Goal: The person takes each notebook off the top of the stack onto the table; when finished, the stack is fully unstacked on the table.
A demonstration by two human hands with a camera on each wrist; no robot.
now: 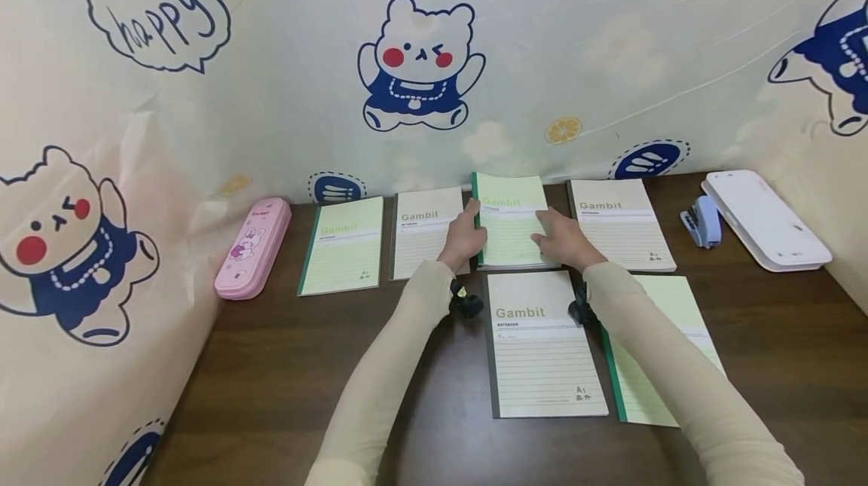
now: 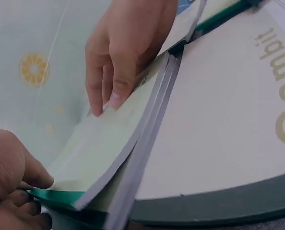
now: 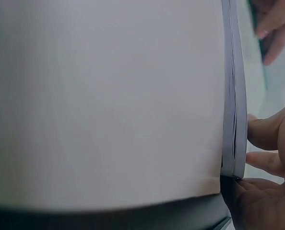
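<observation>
A green-covered Gambit notebook (image 1: 510, 226) with a dark green spine lies at the back middle of the table, on top of at least one more notebook. My left hand (image 1: 464, 233) grips its spine side, thumb on the cover and fingers curled beneath, as the left wrist view shows. On the opposite edge my right hand (image 1: 566, 237) holds it between thumb and fingers. Layered page edges (image 3: 232, 96) of the stack show in the right wrist view. Just in front lies a white Gambit notebook (image 1: 545, 354), its grey spine facing left.
In the back row are a green notebook (image 1: 342, 245) and a white one (image 1: 423, 226) on the left, another white one (image 1: 620, 226) on the right. A green notebook (image 1: 651, 365) lies under my right forearm. Pink case (image 1: 253, 249), blue stapler (image 1: 703, 222) and white case (image 1: 769, 221) flank them.
</observation>
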